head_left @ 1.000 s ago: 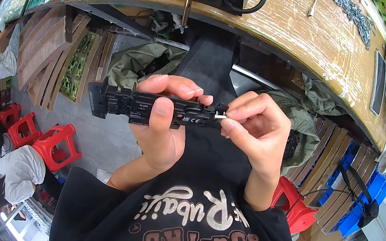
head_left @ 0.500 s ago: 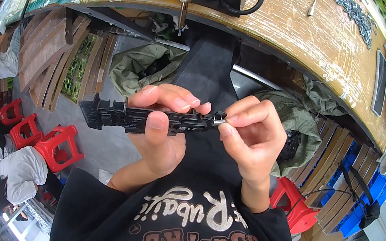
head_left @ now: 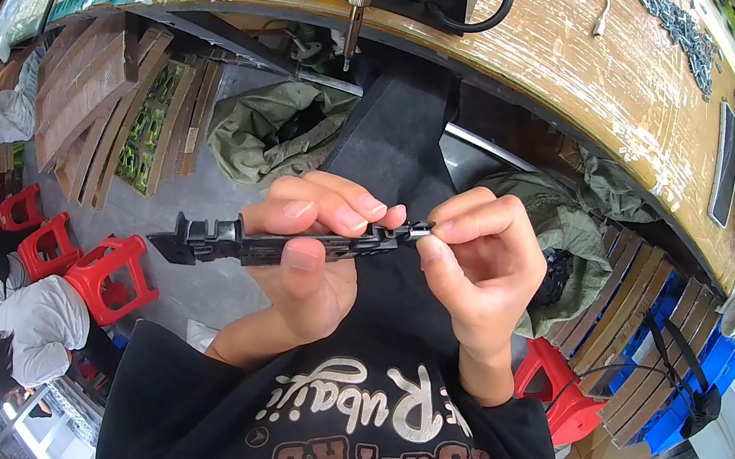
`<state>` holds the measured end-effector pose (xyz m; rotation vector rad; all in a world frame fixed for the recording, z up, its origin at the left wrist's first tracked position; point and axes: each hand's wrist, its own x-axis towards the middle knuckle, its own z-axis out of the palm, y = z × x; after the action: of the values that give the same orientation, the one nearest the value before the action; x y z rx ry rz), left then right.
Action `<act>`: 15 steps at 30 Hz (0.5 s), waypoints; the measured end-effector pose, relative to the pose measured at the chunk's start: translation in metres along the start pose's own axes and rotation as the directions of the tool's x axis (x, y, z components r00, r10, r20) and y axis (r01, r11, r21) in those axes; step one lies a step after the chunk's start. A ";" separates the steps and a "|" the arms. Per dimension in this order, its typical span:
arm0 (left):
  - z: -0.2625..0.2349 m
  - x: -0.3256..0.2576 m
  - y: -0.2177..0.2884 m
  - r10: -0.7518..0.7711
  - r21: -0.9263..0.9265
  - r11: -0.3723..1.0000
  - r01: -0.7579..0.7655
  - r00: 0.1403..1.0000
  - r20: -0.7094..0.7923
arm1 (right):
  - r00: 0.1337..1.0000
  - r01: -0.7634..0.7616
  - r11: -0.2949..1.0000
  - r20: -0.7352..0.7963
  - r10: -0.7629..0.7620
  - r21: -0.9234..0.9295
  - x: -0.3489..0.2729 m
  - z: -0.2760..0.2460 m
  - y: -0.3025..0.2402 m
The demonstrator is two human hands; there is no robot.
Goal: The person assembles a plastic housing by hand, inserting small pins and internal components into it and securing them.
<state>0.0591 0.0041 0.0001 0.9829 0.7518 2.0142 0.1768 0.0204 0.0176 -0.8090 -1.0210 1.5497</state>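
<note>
My left hand is closed round a long, narrow black plastic part, its thumb on the near side and its fingers along the far side. The part lies nearly level in front of my chest, its wide stepped end pointing left. At the right end, my right hand pinches between thumb and forefinger a small silvery metal piece. That piece meets the tip of the black part; whether it is fixed there I cannot make out.
Ahead stands a wooden workbench bearing a black machine with a downward metal bit and a pile of small dark parts. Green sacks flank my legs. Red stools and seated people are at left, stacked boards at both sides.
The black part has been rolled, so its broad printed face has turned away and a narrower edge shows. Its left end has dropped slightly nearer me. Both hands keep their grip.
</note>
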 end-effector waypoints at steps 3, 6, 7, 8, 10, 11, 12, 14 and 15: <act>0.001 0.000 0.001 -0.043 -0.027 0.999 0.043 0.999 -0.019 | 0.999 0.051 0.998 0.013 -0.050 -0.026 0.002 0.001 0.002; -0.013 0.004 -0.005 -0.003 -0.102 0.995 0.019 0.987 0.163 | 1.000 -0.010 0.991 -0.005 0.009 -0.132 0.003 0.003 -0.001; -0.013 0.006 -0.004 -0.002 -0.101 0.995 0.018 0.987 0.161 | 0.998 0.059 0.972 0.031 -0.053 -0.227 0.004 0.000 0.001; -0.010 0.009 -0.002 -0.033 -0.024 0.999 0.040 0.968 0.250 | 0.991 0.130 0.939 0.073 -0.112 -0.317 0.005 -0.003 0.003; -0.002 0.011 0.002 -0.166 0.041 0.986 0.162 0.933 0.320 | 0.980 0.199 0.929 0.061 -0.190 -0.310 0.012 -0.009 0.005; -0.004 0.011 0.005 -0.328 0.062 0.944 0.324 0.901 0.283 | 0.966 0.256 0.910 0.113 -0.232 -0.325 0.015 -0.015 0.006; -0.006 0.012 0.007 -0.481 0.076 0.875 0.478 0.842 0.243 | 0.948 0.313 0.888 0.165 -0.271 -0.336 0.020 -0.020 0.007; -0.021 0.009 -0.003 -0.616 0.017 0.785 0.620 0.776 0.132 | 0.931 0.352 0.888 0.209 -0.299 -0.295 0.029 -0.027 0.014; -0.033 0.013 -0.003 -0.783 -0.191 0.544 0.817 0.576 0.234 | 0.934 0.330 0.896 0.238 -0.266 -0.295 0.032 -0.030 0.017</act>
<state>0.0273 0.0106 -0.0145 0.4281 0.6523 1.1656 0.1899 0.0567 -0.0092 -0.6944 -1.5046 1.2211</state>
